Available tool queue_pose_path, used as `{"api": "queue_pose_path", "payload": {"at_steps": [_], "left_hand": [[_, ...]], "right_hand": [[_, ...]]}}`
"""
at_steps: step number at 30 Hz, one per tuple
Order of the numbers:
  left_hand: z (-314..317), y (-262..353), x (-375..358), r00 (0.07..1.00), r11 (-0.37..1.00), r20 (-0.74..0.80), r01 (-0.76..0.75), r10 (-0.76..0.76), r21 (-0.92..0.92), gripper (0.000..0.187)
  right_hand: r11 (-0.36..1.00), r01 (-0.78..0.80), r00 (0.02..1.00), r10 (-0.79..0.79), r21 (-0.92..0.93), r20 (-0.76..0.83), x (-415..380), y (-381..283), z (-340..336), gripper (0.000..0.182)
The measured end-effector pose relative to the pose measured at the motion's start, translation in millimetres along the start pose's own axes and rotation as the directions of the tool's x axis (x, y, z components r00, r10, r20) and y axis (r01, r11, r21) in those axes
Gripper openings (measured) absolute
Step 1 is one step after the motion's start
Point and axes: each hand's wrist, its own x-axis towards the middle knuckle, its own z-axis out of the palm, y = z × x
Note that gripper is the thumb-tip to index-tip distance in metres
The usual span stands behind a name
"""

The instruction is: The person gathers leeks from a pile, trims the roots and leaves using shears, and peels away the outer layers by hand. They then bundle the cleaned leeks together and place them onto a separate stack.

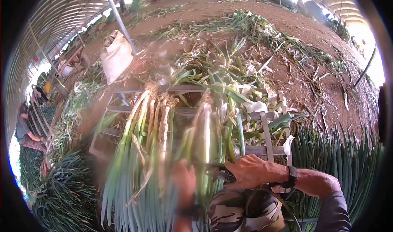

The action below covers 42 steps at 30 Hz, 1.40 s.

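Observation:
Green onions (139, 150) with their roots pointing away from me lie across a metal rack (266, 133) before me. My left hand (183, 178), smeared by motion, is over the leaves just right of this bunch; what its fingers do is unclear. Beside it, one pale-stemmed onion (206, 129) stretches away from me. My right hand (249, 171) has its fingers wrapped round a dark tool (219, 172) near that onion's lower part. The tool's exact shape is hard to make out.
Long green onions (339, 162) are piled at the right, and another pile (61, 191) lies at the lower left. A white sack (116, 58) stands beside a metal pole (119, 19). Leaf scraps (254, 27) litter the soil. A person (26, 129) is at the far left.

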Motion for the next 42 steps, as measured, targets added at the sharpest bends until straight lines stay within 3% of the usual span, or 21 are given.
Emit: {"api": "queue_pose_path", "payload": {"at_steps": [2, 5, 8, 9, 12, 15, 19, 26, 30, 32, 34, 36, 38, 39, 40, 42], "left_hand": [[1.8, 0.5, 7.6, 0.999, 0.999, 0.029, 0.046, -0.045, -0.025, 0.044], [10.4, -9.9, 16.9, 0.991, 0.999, 0.122, -0.053, 0.054, -0.009, 0.044], [4.8, 4.0, 25.5, 0.947, 0.992, 0.297, 0.128, -0.123, 0.003, 0.042], [2.4, 7.4, 25.3, 0.945, 0.992, 0.303, 0.126, -0.123, 0.008, 0.041], [-0.5, 13.2, 24.2, 0.944, 0.993, 0.312, 0.114, -0.111, 0.008, 0.041], [-2.2, 15.0, 23.6, 0.945, 0.994, 0.313, 0.109, -0.096, -0.024, 0.042], [-8.4, 21.2, 26.1, 0.931, 0.988, 0.347, 0.143, -0.114, -0.061, 0.045], [13.9, -2.1, 25.7, 0.919, 0.980, 0.368, 0.181, -0.140, -0.079, 0.048], [35.4, -28.1, 26.2, 0.952, 0.971, 0.289, 0.160, -0.103, -0.179, 0.047], [43.6, -42.3, 23.1, 0.945, 0.897, 0.295, 0.248, -0.141, -0.365, 0.047], [37.9, -43.4, 25.6, 0.972, 0.932, 0.229, 0.124, -0.046, -0.340, 0.050], [15.9, -25.1, 31.9, 0.914, 0.922, 0.395, 0.226, -0.089, -0.315, 0.056], [-4.2, 2.4, 31.3, 0.825, 0.890, 0.548, 0.345, -0.136, -0.299, 0.058], [17.9, -0.3, 20.9, 0.790, 0.885, 0.580, 0.398, -0.198, -0.240, 0.060], [31.8, 2.6, 11.3, 0.854, 0.952, 0.505, 0.247, -0.125, -0.182, 0.060], [18.0, 21.8, -1.2, 0.878, 0.967, 0.477, 0.159, -0.047, -0.197, 0.057]], "right_hand": [[0.999, 0.026, 0.998, -0.027, -0.018, -0.062, 3.6, -5.6, 0.0, 0.050], [0.999, 0.031, 0.984, -0.024, 0.036, -0.177, 21.0, 11.8, 6.1, 0.048], [0.999, -0.036, 0.973, 0.041, 0.024, -0.226, 37.1, 20.1, -0.9, 0.046], [0.997, -0.024, 0.968, 0.005, -0.075, -0.249, 44.1, 32.9, 5.6, 0.044], [0.987, -0.136, 0.974, 0.116, -0.089, -0.195, 61.4, 49.0, 9.6, 0.043], [0.992, -0.104, 0.968, 0.086, -0.065, -0.234, 68.7, 52.2, 4.3, 0.058], [0.976, -0.216, 0.960, 0.212, 0.000, -0.184, 86.7, 72.1, 6.8, 0.073], [0.947, -0.319, 0.929, 0.303, -0.045, -0.211, 98.9, 74.3, -7.5, 0.075], [0.958, -0.274, 0.948, 0.284, 0.083, -0.147, 66.5, 51.4, -14.1, 0.063], [0.976, -0.203, 0.974, 0.209, 0.075, -0.089, 36.3, 32.9, -19.0, 0.056], [0.993, -0.104, 0.991, 0.109, 0.063, -0.075, 10.2, 25.4, -12.4, 0.053], [0.997, 0.004, 0.994, 0.005, 0.083, -0.112, -10.7, 21.8, -3.4, 0.052], [0.998, -0.057, 0.994, 0.058, 0.015, -0.096, -17.3, 19.1, -5.2, 0.057], [0.998, -0.068, 0.989, 0.068, 0.007, -0.130, -18.5, 18.9, -5.0, 0.058], [0.997, -0.077, 0.983, 0.075, -0.001, -0.165, -17.6, 17.5, -5.5, 0.058], [0.997, -0.080, 0.989, 0.078, -0.013, -0.125, -14.2, 10.2, -8.6, 0.060]]}}
